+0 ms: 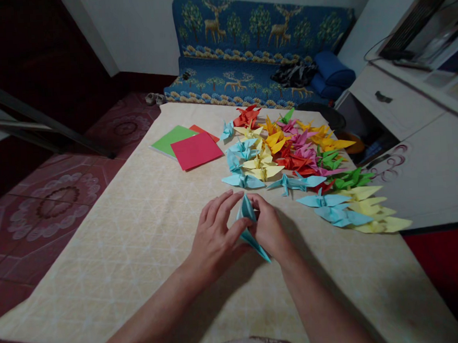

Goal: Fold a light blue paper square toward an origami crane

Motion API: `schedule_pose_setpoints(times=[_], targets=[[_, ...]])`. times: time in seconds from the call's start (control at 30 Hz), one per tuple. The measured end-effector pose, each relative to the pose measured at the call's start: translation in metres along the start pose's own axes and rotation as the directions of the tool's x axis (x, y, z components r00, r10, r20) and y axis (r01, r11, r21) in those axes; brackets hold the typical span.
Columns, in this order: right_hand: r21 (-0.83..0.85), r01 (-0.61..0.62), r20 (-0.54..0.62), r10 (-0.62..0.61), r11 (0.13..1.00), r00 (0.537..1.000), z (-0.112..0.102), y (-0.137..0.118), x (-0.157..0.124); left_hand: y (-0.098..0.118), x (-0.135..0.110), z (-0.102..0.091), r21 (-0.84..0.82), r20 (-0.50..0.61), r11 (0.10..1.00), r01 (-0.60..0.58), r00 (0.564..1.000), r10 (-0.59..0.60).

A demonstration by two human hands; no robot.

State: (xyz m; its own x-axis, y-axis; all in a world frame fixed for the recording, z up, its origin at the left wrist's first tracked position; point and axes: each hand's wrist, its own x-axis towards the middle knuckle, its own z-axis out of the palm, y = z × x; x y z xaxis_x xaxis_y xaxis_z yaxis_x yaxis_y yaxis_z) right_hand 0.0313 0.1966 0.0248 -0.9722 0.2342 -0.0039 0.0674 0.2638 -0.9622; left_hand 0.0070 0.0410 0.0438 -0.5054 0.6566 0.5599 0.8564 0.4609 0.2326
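**A:** What are my hands doing at this moment?

**B:** Your left hand (213,235) and right hand (270,228) are both closing on a light blue folded paper piece (247,211). They are pinching it between fingertips just above the cloth-covered table (120,252). One pointed tip is sticking out below the grip and another is rising above it.

**A:** Which step does that look like?

**B:** I am judging it as mid-fold, with a flap being narrowed. The next move is calling for one hand pinching steadily while the other is pressing the crease flat.

**A:** What is lying around the grip?

**B:** Beyond the grip and to its right, a pile of paper cranes (290,151) is spreading out. Beyond it and to the left, flat coloured sheets (196,150) are lying.
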Motion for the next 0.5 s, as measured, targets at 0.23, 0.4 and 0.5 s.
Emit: schedule_pose_setpoints(times=[0.23,0.4,0.5], targets=[[0.022,-0.088,-0.007,0.089,0.996,0.996,0.0030,0.0002,0.0026,-0.0046,-0.0033,-0.0021,-0.019,0.059,1.000,0.018,0.998,-0.017],[0.022,-0.025,-0.007,0.025,0.999,1.000,0.0025,0.0045,0.0043,-0.0034,-0.0057,0.0027,-0.035,0.137,0.999,0.018,0.990,-0.013],[0.021,-0.052,0.021,0.052,0.998,0.998,-0.0034,0.0067,0.0063,-0.0092,-0.0084,0.0040,-0.076,0.125,0.997,0.020,0.992,-0.010]])
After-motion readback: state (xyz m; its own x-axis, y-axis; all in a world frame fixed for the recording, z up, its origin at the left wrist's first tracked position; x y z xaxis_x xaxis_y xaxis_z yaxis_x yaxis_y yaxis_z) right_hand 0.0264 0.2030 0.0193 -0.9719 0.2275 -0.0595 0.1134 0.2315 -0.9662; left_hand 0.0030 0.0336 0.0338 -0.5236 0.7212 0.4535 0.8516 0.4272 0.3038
